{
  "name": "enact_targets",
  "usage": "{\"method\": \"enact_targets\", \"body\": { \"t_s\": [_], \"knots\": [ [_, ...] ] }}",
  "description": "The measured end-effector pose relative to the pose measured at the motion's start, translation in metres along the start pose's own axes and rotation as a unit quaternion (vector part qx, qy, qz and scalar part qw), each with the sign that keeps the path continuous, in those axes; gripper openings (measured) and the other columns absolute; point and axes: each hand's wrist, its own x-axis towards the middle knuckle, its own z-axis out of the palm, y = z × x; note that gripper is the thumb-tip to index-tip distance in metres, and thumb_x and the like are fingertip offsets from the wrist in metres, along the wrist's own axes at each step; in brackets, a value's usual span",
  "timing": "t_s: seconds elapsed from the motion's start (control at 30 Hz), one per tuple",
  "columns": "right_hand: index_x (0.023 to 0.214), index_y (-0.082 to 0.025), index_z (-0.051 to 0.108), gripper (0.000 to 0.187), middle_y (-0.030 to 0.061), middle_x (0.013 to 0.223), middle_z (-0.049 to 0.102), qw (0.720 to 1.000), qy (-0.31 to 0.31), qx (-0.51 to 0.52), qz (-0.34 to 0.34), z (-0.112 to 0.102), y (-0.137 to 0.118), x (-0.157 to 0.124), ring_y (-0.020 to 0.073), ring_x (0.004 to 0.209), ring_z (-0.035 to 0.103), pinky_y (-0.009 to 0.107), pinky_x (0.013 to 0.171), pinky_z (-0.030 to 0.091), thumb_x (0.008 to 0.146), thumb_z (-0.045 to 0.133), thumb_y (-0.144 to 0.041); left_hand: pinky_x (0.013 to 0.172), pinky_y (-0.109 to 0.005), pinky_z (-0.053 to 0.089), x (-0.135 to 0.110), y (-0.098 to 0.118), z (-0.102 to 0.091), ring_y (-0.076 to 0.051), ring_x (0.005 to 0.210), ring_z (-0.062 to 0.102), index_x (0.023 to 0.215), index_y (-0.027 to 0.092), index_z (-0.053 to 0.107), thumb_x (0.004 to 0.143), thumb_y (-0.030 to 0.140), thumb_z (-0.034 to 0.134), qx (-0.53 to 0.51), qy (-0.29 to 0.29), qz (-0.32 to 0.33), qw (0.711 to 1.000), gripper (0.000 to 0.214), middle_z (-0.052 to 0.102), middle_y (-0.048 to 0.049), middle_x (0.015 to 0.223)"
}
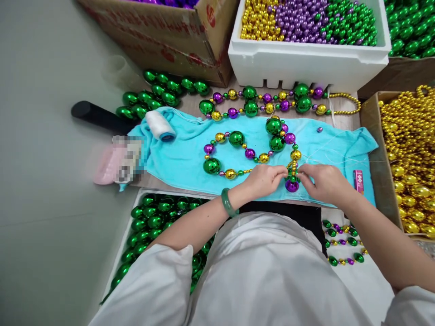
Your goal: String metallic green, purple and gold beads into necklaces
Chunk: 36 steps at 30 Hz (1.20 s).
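Observation:
On a turquoise towel (183,156) lies a bead necklace (237,138) of green, gold and purple beads, looped to the left and bunched near my hands. My left hand (265,181), with a green bangle on its wrist, pinches the necklace's thread beside a small clump of beads. Close by on the right, my right hand (324,183) pinches thread too, its fingertips nearly meeting the left ones. A purple bead (292,186) hangs just below the fingertips. Fine pale thread trails rightward over the towel; its exact path between my fingers is hidden.
A finished-looking necklace (251,108) lies behind the towel. A thread spool (159,125), a small pink box (358,181) and a loose purple bead (319,130) rest on the towel. Around stand a white foam box (306,61), a cardboard box (369,122) of gold beads and green beads (149,222).

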Motion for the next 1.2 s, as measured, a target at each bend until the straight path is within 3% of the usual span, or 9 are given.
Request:
{"method": "enact_targets", "body": {
  "t_s": [0.1,0.17,0.4,0.6,0.77,0.87,0.93,1.03,1.2],
  "knots": [
    [0.065,-0.018,0.055,0.03,-0.0006,0.055,0.051,0.995,-0.038,0.088,0.011,-0.001,0.005,0.003,0.012,0.053,0.044,0.026,0.054,0.029,0.088,0.051,-0.037,0.068,-0.026,0.045,0.001,-0.003,-0.005,-0.018,0.082,0.069,0.1,0.022,0.072,0.092,0.024,0.046,0.007,-0.006,0.015,1.0,0.027,0.076,-0.0004,0.091],
    [0.064,-0.018,0.054,0.031,-0.0015,0.056,0.049,0.986,-0.033,0.163,0.016,0.003,0.008,0.005,0.0109,0.054,0.043,0.025,0.054,0.031,0.088,0.052,-0.037,0.07,-0.026,0.046,0.001,-0.006,-0.004,-0.017,0.084,0.07,0.101,0.022,0.071,0.091,0.022,0.046,0.004,-0.005,0.025,1.0,0.027,0.076,-0.0005,0.093],
    [0.093,-0.019,0.062,0.018,-0.0068,0.05,0.044,0.974,-0.012,0.221,0.054,0.021,0.014,0.001,0.0084,0.045,0.034,0.024,0.049,0.028,0.09,0.05,-0.032,0.068,-0.025,0.046,0.005,-0.017,0.013,-0.017,0.081,0.069,0.1,0.022,0.071,0.09,0.021,0.046,0.027,-0.011,0.025,0.999,0.028,0.076,-0.0011,0.092],
    [0.105,-0.018,0.07,0.028,-0.0063,0.049,0.042,0.973,0.012,0.223,0.051,0.024,0.018,-0.003,0.0075,0.044,0.031,0.023,0.047,0.027,0.088,0.051,-0.029,0.063,-0.024,0.044,0.009,-0.019,0.019,-0.016,0.072,0.066,0.103,0.023,0.07,0.089,0.02,0.046,0.087,-0.009,0.041,0.995,0.029,0.074,-0.0029,0.085],
    [0.104,-0.019,0.076,0.032,-0.0035,0.046,0.05,0.97,0.004,0.234,0.066,0.018,0.017,0.007,0.0091,0.042,0.037,0.024,0.045,0.032,0.086,0.055,-0.037,0.06,-0.026,0.043,0.007,-0.016,0.0,-0.016,0.066,0.061,0.099,0.02,0.068,0.085,0.014,0.046,0.204,0.019,0.136,0.969,0.026,0.068,-0.0036,0.07],
    [0.094,-0.02,0.079,0.031,0.005,0.071,0.071,0.967,0.022,0.25,0.051,0.008,0.015,0.016,0.0148,0.058,0.058,0.028,0.057,0.046,0.084,0.06,-0.042,0.058,-0.026,0.042,0.009,-0.013,-0.018,-0.015,0.062,0.057,0.091,0.018,0.066,0.085,0.012,0.044,0.253,0.048,0.208,0.944,0.024,0.063,-0.0037,0.063],
    [0.093,-0.02,0.079,0.029,0.0066,0.082,0.075,0.966,0.023,0.254,0.039,0.0,0.011,0.022,0.017,0.064,0.063,0.029,0.061,0.049,0.082,0.062,-0.042,0.055,-0.026,0.04,0.013,-0.011,-0.028,-0.014,0.058,0.054,0.087,0.018,0.064,0.087,0.013,0.042,0.262,0.061,0.235,0.934,0.023,0.06,-0.0038,0.06],
    [0.092,-0.02,0.08,0.031,0.0035,0.065,0.071,0.973,0.01,0.229,0.04,-0.01,0.005,0.028,0.0142,0.052,0.056,0.027,0.051,0.043,0.078,0.066,-0.044,0.052,-0.026,0.038,0.018,-0.007,-0.039,-0.014,0.055,0.053,0.085,0.018,0.063,0.091,0.017,0.039,0.267,0.073,0.256,0.926,0.025,0.058,-0.0038,0.057],
    [0.079,-0.019,0.079,0.024,-0.0002,0.051,0.06,0.986,0.039,0.155,0.034,-0.017,-0.007,0.033,0.01,0.044,0.046,0.025,0.047,0.034,0.081,0.06,-0.034,0.048,-0.027,0.035,0.026,-0.001,-0.044,-0.016,0.058,0.056,0.085,0.017,0.063,0.09,0.014,0.039,0.317,0.056,0.266,0.909,0.025,0.06,-0.0043,0.059]
  ]
}}
